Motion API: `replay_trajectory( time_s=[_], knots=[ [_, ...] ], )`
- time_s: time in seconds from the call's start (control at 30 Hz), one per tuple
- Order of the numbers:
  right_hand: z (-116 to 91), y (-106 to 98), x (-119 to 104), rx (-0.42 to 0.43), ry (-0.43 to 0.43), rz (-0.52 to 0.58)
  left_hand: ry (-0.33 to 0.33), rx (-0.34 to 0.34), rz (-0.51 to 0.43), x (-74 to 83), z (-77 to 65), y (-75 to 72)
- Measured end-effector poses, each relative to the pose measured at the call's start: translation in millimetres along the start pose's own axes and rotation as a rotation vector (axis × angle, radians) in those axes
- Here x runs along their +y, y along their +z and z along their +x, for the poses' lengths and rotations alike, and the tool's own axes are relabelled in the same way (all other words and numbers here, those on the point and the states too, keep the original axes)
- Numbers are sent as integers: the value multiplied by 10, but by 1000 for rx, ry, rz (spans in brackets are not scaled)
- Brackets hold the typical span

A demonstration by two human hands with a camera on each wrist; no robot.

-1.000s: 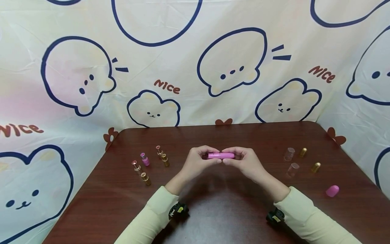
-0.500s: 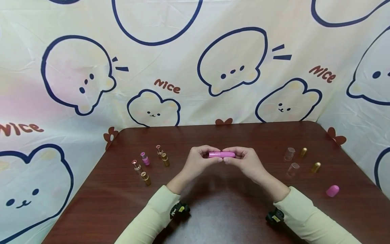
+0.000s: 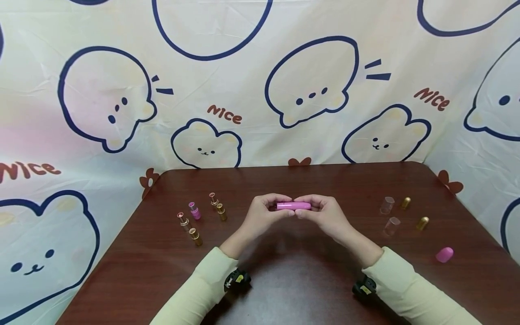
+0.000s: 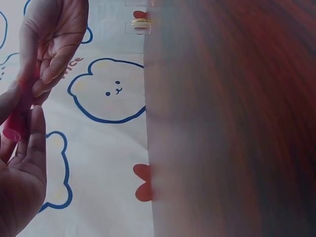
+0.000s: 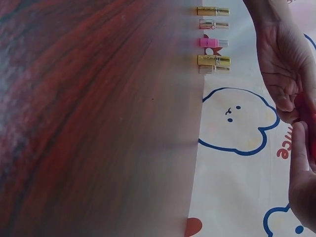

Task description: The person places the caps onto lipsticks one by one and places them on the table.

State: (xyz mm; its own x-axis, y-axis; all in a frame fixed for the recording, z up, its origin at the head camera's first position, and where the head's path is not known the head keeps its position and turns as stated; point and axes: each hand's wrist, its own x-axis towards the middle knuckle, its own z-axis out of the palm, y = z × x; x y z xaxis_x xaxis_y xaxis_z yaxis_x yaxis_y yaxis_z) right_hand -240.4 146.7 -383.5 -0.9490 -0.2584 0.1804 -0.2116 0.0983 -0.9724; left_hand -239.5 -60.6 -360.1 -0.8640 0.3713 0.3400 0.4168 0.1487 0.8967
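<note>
A glossy pink lipstick tube [image 3: 294, 206] lies level between both hands, above the middle of the table. My left hand [image 3: 262, 213] pinches its left end between thumb and fingers. At its rounded right end my right hand [image 3: 325, 214] holds it the same way. The two thumbs nearly meet below the tube. From the left wrist, the pink tube [image 4: 20, 116] runs slantwise between the hands, with fingers covering part of it. The right wrist view shows only a part of the tube [image 5: 311, 131] at the frame's edge.
Uncapped lipsticks stand at the left: a pink one [image 3: 194, 211], gold ones [image 3: 195, 237] and clear-based ones [image 3: 184, 221]. At the right are clear caps [image 3: 387, 205], gold caps [image 3: 423, 223] and a pink cap [image 3: 444, 255]. A printed cloth hangs behind the brown table [image 3: 284, 289].
Both hands keep their grip on the pink lipstick tube and have shifted only very slightly left. The lipsticks and caps on the table stay where they were.
</note>
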Motion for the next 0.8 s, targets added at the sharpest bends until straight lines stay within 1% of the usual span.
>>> replay_trajectory(
  time_s=[0.1,0.2,0.33,0.43,0.6,0.7,0.8],
  knots=[
    [4,9,-12,-4,6,1,3,-3,-2,9,-10,-26],
    [18,10,-24,-4,7,8,4,9,-2,-5,-15,-63],
    [52,-24,-33,16,5,2,-12,54,-5,-188,10,-124],
    [80,-76,-42,38,10,-16,-35,89,-7,-317,13,-173],
    [139,-175,-71,91,33,-63,-85,115,-5,-345,-57,-263],
    [184,-232,-86,118,39,-95,-119,110,9,-350,-122,-313],
    [228,-291,-94,147,39,-132,-153,93,45,-372,-204,-364]
  ],
)
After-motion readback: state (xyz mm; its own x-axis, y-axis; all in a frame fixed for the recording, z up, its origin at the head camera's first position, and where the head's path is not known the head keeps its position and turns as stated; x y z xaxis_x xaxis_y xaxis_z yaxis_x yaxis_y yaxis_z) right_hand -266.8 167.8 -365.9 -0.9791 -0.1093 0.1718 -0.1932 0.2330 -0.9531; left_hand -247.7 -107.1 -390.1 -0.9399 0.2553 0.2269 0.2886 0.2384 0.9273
